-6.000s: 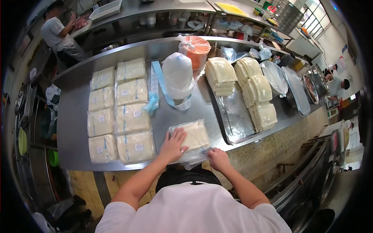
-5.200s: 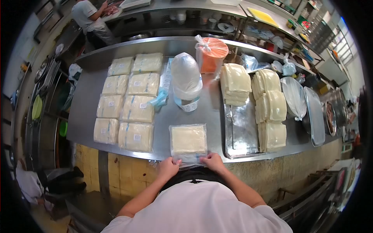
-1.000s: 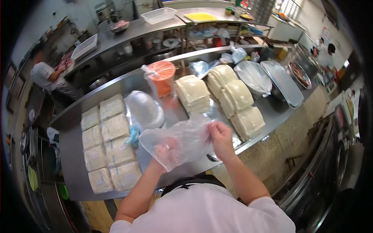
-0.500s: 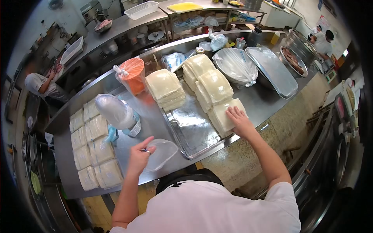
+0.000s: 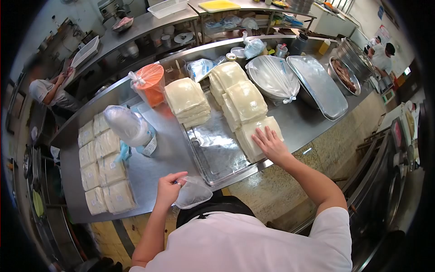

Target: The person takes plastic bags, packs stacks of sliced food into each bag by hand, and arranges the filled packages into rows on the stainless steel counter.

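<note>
My left hand (image 5: 168, 190) pinches a clear plastic bag (image 5: 195, 194), which hangs beside it at the table's near edge. My right hand (image 5: 270, 144) rests with fingers spread on the nearest stack of pale, square dough sheets (image 5: 250, 146). That stack stands along the right side of a metal tray (image 5: 213, 170). Behind it, more sheets are piled higher (image 5: 247, 99). Another stack of dough sheets (image 5: 186, 97) sits at the tray's far left. Rows of bagged sheet packets (image 5: 111, 167) cover the left of the table. Between them and the tray stands a roll-shaped bundle of plastic bags (image 5: 129, 127).
An orange container in a tied bag (image 5: 149, 84) stands at the table's back. To the right are a plastic-covered bowl (image 5: 273, 77), a metal lid (image 5: 319, 86) and a bowl of meat (image 5: 343, 75). Co-workers stand at far left (image 5: 47, 90) and far right (image 5: 383, 59).
The left hand and the bag have come lower, nearer my body. The right hand has shifted slightly left and stays on the sheets. The whole view has turned a little.
</note>
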`<state>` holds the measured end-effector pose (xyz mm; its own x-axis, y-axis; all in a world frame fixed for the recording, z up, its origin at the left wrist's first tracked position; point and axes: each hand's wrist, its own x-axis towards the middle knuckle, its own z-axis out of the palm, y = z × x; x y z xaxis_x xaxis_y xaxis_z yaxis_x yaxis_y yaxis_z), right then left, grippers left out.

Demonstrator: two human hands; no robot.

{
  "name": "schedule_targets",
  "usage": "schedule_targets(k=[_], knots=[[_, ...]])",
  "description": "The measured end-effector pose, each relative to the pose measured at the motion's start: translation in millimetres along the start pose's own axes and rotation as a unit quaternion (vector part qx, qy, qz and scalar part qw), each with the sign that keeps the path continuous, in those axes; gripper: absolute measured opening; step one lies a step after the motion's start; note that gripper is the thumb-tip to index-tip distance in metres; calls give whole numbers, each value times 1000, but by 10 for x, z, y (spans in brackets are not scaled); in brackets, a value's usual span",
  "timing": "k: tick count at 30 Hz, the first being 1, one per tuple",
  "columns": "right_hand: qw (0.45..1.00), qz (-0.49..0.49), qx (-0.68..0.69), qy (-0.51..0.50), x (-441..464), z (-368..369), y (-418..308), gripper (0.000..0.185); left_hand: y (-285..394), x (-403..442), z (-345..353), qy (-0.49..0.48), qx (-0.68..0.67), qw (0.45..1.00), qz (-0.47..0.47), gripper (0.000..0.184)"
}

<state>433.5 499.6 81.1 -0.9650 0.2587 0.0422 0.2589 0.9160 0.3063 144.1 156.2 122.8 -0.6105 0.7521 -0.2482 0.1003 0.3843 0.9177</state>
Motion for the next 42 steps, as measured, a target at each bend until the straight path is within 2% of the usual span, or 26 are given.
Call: schedule_targets(k=[2,3,5,7,9,11,13,14,17,19,21,23,25,27,30,33,34,37,38,40,42], knots=[[998,11,44,-31,127,-55,72,54,-11,-18,15,10,-8,1000,-4,26],[986,48,123,-104,244,-149,146,51,-59,-13,15,17,-17,1000,-15,24],[921,120,274,-248,522,-473,409,46,-61,-31,-23,23,10,999,-40,21],[887,164,353,-249,717,-834,713,43,29,-31,-118,26,85,994,-65,19],[812,203,511,-195,767,-463,1197,49,-18,-14,-193,43,80,994,-56,20],[711,359,582,-163,721,-970,1349,51,-95,36,-288,59,76,994,-47,21],[539,248,804,-50,584,-954,1470,49,-169,83,-402,73,73,994,-39,21],[493,253,832,0,454,-1055,1430,41,-170,102,-449,77,65,994,-46,22],[283,204,935,68,225,-1289,893,52,-171,240,-559,84,36,994,-56,23],[114,166,977,63,152,-713,424,60,-319,391,-627,86,16,995,-53,24],[128,135,980,70,254,-611,-278,67,-345,512,-631,103,4,994,-40,24],[108,157,981,35,346,-692,-911,68,-299,575,-644,119,13,993,-24,24],[40,127,990,-54,446,-950,-1391,64,-225,597,-640,133,45,990,-9,24],[16,139,983,-118,501,-1126,-1801,63,-105,569,-606,151,79,985,5,24],[32,148,971,-185,634,-1322,-2286,62,81,374,-582,123,93,987,38,25],[19,170,967,-191,763,-1177,-2651,62,158,19,-665,41,149,979,133,23],[-7,181,966,-186,820,-1162,-2721,64,130,-101,-749,-12,172,978,113,28],[1,218,968,-122,924,-1201,-2831,66,3,-371,-952,22,263,952,157,32],[1,220,969,-109,940,-1160,-2882,66,-76,-433,-993,22,278,952,125,31],[34,260,963,-69,986,-1196,-3020,65,-221,-531,-1055,23,304,950,62,30],[66,302,951,-27,1047,-1232,-3179,64,-276,-652,-1007,17,292,954,69,30]])
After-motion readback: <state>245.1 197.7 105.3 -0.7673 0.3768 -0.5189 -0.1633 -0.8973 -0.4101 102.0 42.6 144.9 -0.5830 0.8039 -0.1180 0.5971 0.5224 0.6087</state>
